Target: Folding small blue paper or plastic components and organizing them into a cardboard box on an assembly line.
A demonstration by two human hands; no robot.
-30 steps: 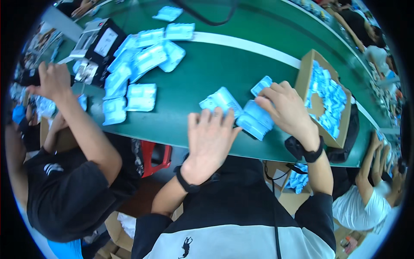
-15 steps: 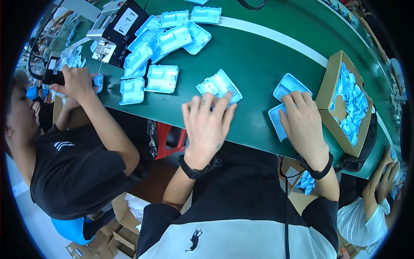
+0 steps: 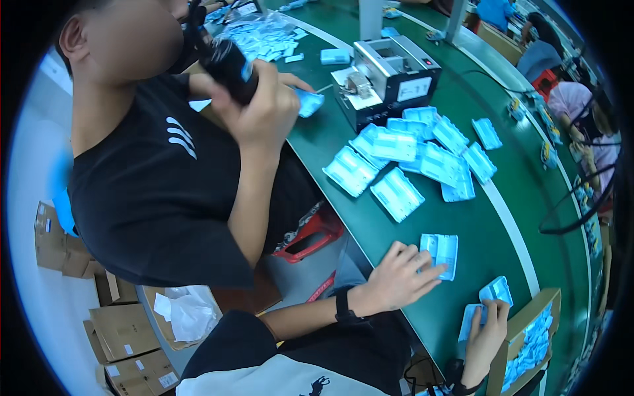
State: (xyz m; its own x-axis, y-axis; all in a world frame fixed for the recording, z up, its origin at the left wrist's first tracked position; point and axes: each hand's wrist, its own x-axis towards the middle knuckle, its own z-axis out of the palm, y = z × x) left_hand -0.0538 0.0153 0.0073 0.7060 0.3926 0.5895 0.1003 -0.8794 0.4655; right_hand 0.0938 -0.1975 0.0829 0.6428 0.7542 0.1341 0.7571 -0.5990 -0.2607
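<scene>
Here, hands (image 3: 396,280) on packets (image 3: 441,252) (table-edge) (image 3: 389,264)

A long green workbench (image 3: 502,244) with a white stripe ran away from the hands; a red stool (image 3: 310,234) stood beneath it, cardboard boxes (image 3: 122,330) stacked on the pale floor behind.

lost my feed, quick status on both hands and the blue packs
Left hand flat on a blue pack. Right hand grips another blue pack. Cardboard box beside it.
</scene>
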